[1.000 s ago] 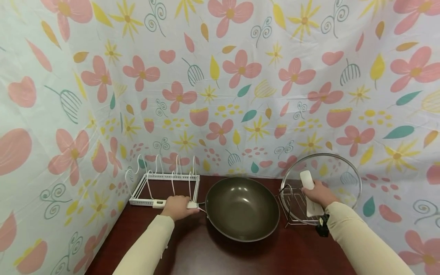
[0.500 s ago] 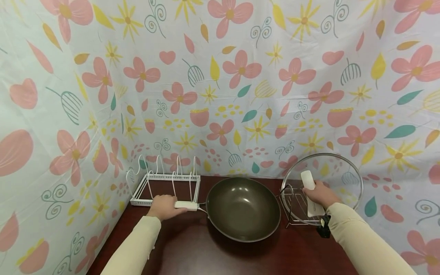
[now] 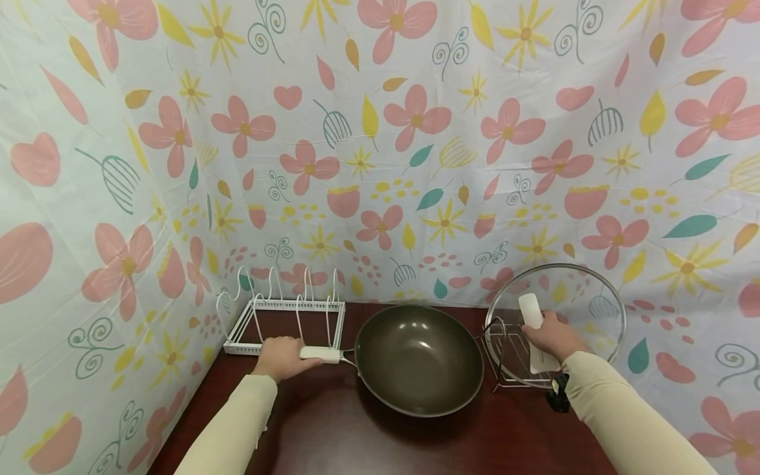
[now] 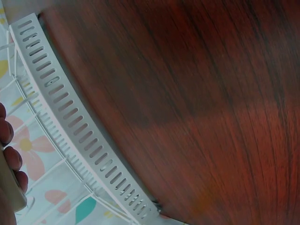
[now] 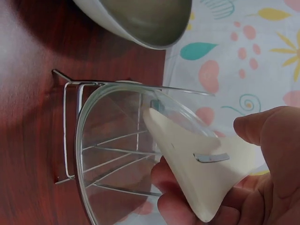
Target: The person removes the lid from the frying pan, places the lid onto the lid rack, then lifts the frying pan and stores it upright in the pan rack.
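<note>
A dark wok [image 3: 419,361] stands in the middle of the table, its cream handle [image 3: 320,355] pointing left. My left hand [image 3: 282,358] grips the end of that handle; in the left wrist view only its curled fingertips [image 4: 14,158] show at the edge. On the right, a glass lid [image 3: 584,316] stands upright in a wire rack [image 3: 505,356]. The fingers of my right hand [image 3: 555,335] are curled round the lid's cream handle [image 5: 201,164], with the thumb on its near side in the right wrist view.
A white rack [image 3: 285,306] with several upright wire dividers stands at the back left, just behind my left hand. A floral curtain [image 3: 380,165] hangs behind and along the left of the dark red table [image 3: 356,435].
My left hand has slid left along the wok handle to its end, uncovering the part nearer the wok. The wok, the lid and my right hand look unmoved.
</note>
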Demonstrator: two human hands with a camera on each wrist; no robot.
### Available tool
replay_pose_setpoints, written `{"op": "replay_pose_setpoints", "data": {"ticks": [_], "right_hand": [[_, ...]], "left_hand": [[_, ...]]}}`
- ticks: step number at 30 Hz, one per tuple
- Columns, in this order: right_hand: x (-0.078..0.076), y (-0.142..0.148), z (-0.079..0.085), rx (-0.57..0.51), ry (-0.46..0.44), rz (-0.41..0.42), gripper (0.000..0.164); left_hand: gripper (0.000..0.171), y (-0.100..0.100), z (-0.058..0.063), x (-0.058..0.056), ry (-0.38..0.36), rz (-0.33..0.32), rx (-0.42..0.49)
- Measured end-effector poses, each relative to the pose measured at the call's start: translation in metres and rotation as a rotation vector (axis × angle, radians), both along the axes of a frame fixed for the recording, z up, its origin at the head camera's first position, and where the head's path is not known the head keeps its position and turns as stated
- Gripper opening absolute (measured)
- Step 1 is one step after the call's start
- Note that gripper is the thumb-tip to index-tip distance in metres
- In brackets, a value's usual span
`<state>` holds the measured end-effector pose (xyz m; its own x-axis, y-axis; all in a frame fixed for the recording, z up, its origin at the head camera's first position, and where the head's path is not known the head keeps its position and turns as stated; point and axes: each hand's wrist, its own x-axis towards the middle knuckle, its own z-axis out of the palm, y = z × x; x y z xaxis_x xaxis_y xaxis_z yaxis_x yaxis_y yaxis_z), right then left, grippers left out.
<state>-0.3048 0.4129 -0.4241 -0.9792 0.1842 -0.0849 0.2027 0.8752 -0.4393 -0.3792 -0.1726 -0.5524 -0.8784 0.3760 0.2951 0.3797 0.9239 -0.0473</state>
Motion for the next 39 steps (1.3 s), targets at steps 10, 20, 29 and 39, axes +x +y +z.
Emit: {"op": "replay_pose_setpoints", "data": {"ticks": [10,20,29,39], "right_hand": [[0.004,-0.032,0.006,0.331,0.233,-0.016,0.056],[0.007,-0.100,-0.005,0.151,0.279,0.208,0.038],[-0.006,-0.166,-0.046,-0.410,0.077,0.091,0.031],[-0.007,-0.241,-0.074,-0.898,-0.187,0.113,0.042]], "left_hand": [[0.068,0.000,0.002,0.002,-0.011,0.004,0.014],[0.070,0.000,0.001,0.007,-0.039,0.012,0.006],[0.065,0.001,0.000,0.012,-0.023,0.004,-0.016],[0.062,0.005,0.001,0.021,-0.043,0.034,-0.001]]}}
